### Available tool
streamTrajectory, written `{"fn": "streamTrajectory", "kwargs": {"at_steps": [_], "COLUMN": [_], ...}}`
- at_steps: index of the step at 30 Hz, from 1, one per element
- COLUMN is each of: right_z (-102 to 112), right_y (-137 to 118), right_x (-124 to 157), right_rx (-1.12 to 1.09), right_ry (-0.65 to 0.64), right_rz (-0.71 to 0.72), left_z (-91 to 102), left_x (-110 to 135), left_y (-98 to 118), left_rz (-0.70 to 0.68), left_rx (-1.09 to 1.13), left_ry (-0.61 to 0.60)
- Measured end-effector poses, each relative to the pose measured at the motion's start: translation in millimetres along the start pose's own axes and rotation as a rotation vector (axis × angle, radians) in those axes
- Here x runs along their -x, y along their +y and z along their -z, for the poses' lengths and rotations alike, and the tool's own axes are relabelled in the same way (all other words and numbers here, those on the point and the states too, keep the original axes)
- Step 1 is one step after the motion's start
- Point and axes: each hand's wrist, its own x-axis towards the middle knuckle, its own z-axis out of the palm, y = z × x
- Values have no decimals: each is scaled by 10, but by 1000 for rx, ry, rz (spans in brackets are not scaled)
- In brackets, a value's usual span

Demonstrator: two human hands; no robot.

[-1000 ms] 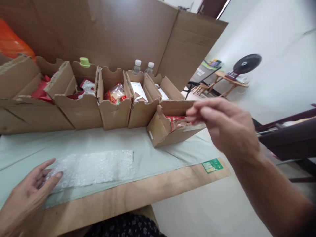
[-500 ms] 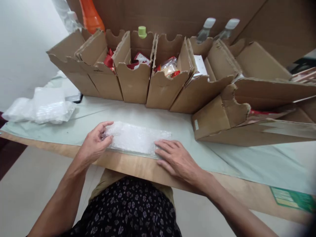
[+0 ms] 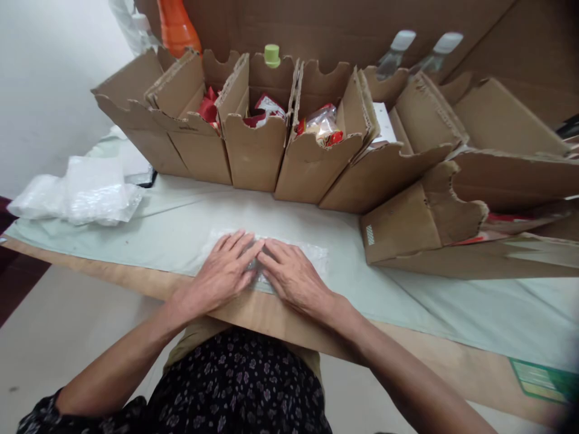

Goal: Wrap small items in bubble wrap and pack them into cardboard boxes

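A strip of clear bubble wrap [image 3: 319, 258] lies flat along the front of the cloth-covered table. My left hand [image 3: 226, 271] rests palm down on its left and middle part, fingers stretched out. From the other side my right hand [image 3: 292, 271] lies flat on it too, fingers extended. The fingertips of both hands come together near the middle of the wrap. Much of the sheet is hidden under the hands, so I cannot tell whether anything lies beneath it.
Cardboard bins [image 3: 298, 166] with red and clear packets line the back. A larger box [image 3: 407, 232] stands at the right. A pile of bubble wrap [image 3: 93, 190] sits at the left. Behind the bins are an orange bottle [image 3: 178, 27] and white-capped bottles [image 3: 393, 54].
Both hands have moved from the ends of the bubble wrap to its middle, the left rightward and the right leftward. They now lie flat with fingertips close together.
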Motion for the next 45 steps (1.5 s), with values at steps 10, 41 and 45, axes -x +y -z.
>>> {"fn": "streamTrajectory", "kwargs": {"at_steps": [10,41,45], "right_z": [329,103,160], "right_y": [346,-666,-679], "right_x": [1042,1021,969], "right_rx": [108,-1329,-1502], "right_ry": [133,580,531], "right_rz": [-371,-1051,-1130], "left_z": [23,46,-154], "left_x": [153,22,390], "left_y": [-326,314,751], "left_rz": [92,-164,-211], "left_rx": [184,405,382], "left_ry": [41,196,155]}}
